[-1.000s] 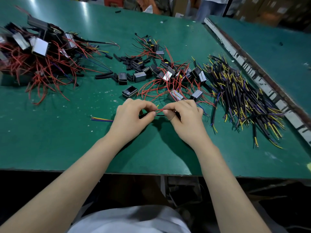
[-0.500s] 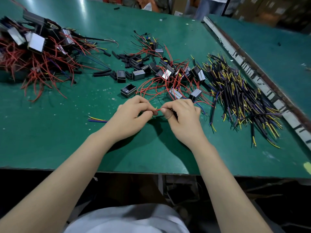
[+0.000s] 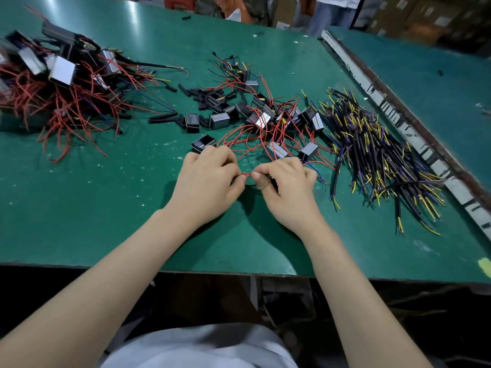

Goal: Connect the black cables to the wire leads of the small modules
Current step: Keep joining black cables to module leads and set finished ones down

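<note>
— Hands first: what were they doing?

— Both were together at the middle of the green table (image 3: pixel 79 208). The left hand (image 3: pixel 207 181) had its fingers curled and pinched one end of a short red wire lead (image 3: pixel 247 174) between thumb and fingertips; the right hand (image 3: pixel 285 187) pinched the other end the same way, thumb on top. The two hands were nearly touching.

— Where were the modules?

— Small modules (image 3: pixel 276 150) with red leads lay scattered just beyond the hands, some black, some with silvery faces. A bigger tangle of modules and red wires (image 3: pixel 61 91) sat at the far left.

— And the black cables?

— Heaped to the right, a pile of black cables (image 3: pixel 380 155) with yellow and purple ends, near the table's right edge. Loose black sleeve pieces (image 3: pixel 204 95) lay beyond the modules.
</note>
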{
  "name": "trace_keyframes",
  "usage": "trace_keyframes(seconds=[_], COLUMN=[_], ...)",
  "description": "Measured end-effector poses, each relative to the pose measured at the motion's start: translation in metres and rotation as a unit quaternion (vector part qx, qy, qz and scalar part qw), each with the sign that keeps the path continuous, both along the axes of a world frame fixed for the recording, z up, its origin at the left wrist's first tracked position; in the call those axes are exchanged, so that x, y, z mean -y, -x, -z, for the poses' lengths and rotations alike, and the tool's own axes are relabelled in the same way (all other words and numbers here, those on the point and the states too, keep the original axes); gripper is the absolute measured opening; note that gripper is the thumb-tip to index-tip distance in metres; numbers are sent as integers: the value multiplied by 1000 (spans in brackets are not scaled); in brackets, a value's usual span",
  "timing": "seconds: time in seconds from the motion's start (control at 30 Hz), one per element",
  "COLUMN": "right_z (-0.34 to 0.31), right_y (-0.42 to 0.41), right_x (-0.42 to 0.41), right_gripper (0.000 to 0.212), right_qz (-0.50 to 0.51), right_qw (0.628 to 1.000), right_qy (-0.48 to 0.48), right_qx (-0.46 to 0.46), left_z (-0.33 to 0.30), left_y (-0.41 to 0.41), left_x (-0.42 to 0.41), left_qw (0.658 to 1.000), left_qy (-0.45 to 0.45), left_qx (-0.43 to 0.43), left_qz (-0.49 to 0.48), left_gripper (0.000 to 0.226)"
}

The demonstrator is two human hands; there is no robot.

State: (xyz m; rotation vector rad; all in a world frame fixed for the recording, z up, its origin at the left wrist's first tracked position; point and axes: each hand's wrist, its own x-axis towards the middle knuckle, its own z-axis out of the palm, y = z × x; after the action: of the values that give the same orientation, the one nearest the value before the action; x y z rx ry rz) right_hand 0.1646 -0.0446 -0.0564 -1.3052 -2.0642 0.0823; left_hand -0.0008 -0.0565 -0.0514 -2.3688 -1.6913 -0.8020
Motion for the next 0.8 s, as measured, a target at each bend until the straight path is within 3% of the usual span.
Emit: trace_keyframes(seconds=[0.07,0.17,0.27,0.33,0.43,0.53,0.67,0.8], right_z=[0,1,0,0,0,-1,0,0], right_y=[-1,-1,0,1,2,3,2,4], right_x=[0,0,1,2,3,3,3,2], right_gripper=[15,14,16,16,15,15,14,16], right_qz=[3,7,11,13,14,12,16,13], right_qw=[1000,1000,1000,1000,1000,1000,1000,1000], right_qy=[3,7,6,4,-2,-4,2,9], right_qx=[7,2,-10,-13,-5,4,6,-5], left_z=[2,-2,-9,-8,-6,-6,-8,-14], left_y=[-1,5,8,8,5,0,6,10], left_x=[-3,-10,-10,-11,-11,-10,-13,-12], left_qw=[995,959,922,928,967,971,913,839], left_qy=[69,200,241,247,209,196,306,347], left_qx=[75,202,301,279,142,126,268,419], left_qz=[-15,3,40,27,-42,-60,-7,22], left_gripper=[26,11,9,12,14,17,26,13])
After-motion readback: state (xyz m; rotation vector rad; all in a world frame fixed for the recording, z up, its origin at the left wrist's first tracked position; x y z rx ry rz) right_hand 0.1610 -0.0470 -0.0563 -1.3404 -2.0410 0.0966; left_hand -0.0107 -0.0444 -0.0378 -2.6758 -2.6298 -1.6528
